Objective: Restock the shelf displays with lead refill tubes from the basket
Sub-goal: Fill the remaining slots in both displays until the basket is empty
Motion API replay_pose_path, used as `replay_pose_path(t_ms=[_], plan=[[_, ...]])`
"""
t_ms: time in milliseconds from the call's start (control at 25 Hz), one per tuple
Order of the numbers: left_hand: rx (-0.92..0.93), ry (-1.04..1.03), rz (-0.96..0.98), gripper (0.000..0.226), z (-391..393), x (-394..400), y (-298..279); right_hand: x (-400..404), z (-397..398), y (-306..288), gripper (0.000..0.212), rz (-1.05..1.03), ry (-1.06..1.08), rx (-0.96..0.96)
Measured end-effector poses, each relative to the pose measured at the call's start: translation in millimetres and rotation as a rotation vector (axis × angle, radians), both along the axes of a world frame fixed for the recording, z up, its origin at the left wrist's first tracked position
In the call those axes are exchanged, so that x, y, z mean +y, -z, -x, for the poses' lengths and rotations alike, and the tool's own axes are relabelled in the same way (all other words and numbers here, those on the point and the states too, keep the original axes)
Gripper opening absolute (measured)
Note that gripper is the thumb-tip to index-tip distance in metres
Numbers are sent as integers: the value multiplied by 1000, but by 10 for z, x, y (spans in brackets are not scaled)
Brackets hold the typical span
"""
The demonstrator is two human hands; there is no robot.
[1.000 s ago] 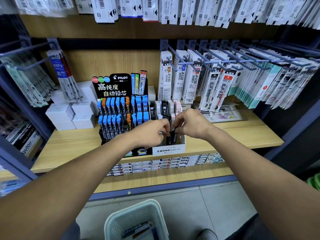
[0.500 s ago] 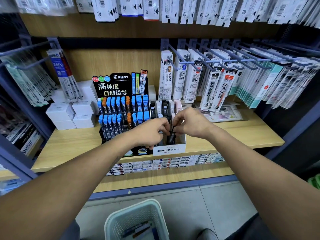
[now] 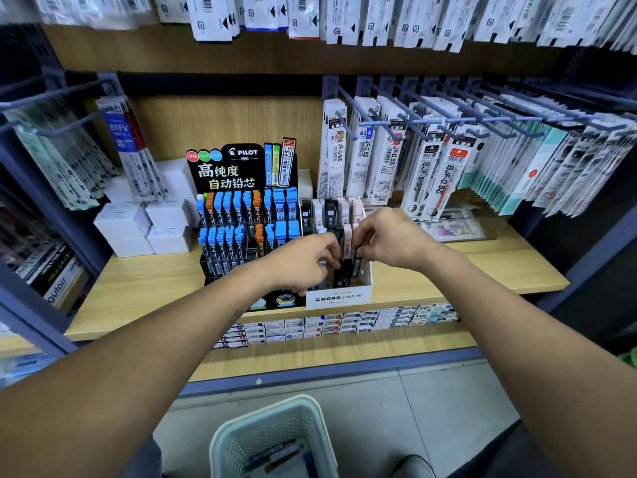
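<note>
Step in hand: both hands worked at the white box (image 3: 339, 298) marked MONO at the centre of the frame, seating lead refill tubes (image 3: 345, 270) into its front row.
Left hand (image 3: 303, 262): fingers were curled down at the box's left side, seemingly pinching a dark tube; the fingertips were hidden, so the grip was a judgement.
Right hand (image 3: 389, 238): fingers curled round a dark tube at the box's right side, pinching its top.
Tubes: upright in the box, black, white and pink, packed close.
Basket (image 3: 241, 439): on the floor at bottom centre, more refills inside.
Neighbour: the black Pilot stand (image 3: 248, 167) touched the box on its left.
Doing it well: probably keep each tube upright, label forward, press gently so the row beside it would not tip.
Shelf (image 3: 148, 291): wooden, carrying both displays.
</note>
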State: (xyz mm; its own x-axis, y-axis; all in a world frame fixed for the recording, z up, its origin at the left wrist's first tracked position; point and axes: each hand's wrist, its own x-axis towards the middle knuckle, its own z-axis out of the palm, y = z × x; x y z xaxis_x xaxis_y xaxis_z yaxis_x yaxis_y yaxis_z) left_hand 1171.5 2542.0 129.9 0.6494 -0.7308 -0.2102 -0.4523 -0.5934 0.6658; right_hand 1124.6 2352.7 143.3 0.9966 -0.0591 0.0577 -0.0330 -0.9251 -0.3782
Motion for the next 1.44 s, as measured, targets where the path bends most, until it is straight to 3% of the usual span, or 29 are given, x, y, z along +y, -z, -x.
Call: replay_pose_path(t_ms=[400, 800, 920, 1200, 1440], plan=[[-18, -16, 2, 31, -12, 4, -10, 120, 35, 261, 17, 141, -35, 97], [-9, -86, 65, 25, -71, 73, -79, 121, 7, 266, 13, 134, -3, 83], [-14, -85, 60, 26, -85, 91, -90, 106, -24, 273, 21, 105, 17, 93], [-31, -91, 56, 27, -75, 102, -102, 86, -65, 332, 12, 87, 16, 89], [-34, -101, 56, 27, -90, 106, -112, 84, -61, 271, 24, 125, 29, 100]])
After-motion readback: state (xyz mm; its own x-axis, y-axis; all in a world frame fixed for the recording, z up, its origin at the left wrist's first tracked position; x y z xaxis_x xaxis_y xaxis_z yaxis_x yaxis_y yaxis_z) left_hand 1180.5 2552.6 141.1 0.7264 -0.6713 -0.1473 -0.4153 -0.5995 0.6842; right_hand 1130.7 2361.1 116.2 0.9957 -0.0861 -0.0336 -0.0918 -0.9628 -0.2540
